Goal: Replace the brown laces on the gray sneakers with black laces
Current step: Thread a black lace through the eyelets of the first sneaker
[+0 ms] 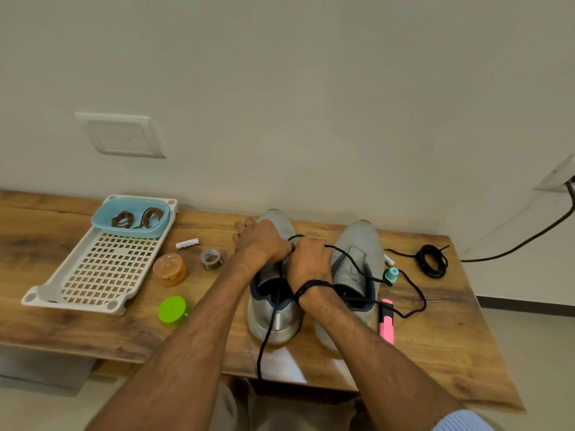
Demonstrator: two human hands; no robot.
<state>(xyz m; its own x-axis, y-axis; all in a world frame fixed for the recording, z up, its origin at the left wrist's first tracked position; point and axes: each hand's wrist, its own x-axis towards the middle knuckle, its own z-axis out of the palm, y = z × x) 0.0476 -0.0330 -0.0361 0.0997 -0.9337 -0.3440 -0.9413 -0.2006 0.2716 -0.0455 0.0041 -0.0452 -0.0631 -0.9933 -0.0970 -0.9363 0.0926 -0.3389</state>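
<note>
Black lace [312, 285] is being pinched by the right hand [308, 262] at centre frame for threading, while the left hand [261, 241] is gripping the gray sneaker [259, 318] steady.

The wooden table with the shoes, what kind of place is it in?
Probably an ordinary room, maybe a home: the wooden table stands against a plain white wall with a wall plate, and a black cable runs to a socket.

right sleeve [462, 422]: light blue, ribbed | forearms [174, 346]: bare | trousers [228, 409]: beige
</note>
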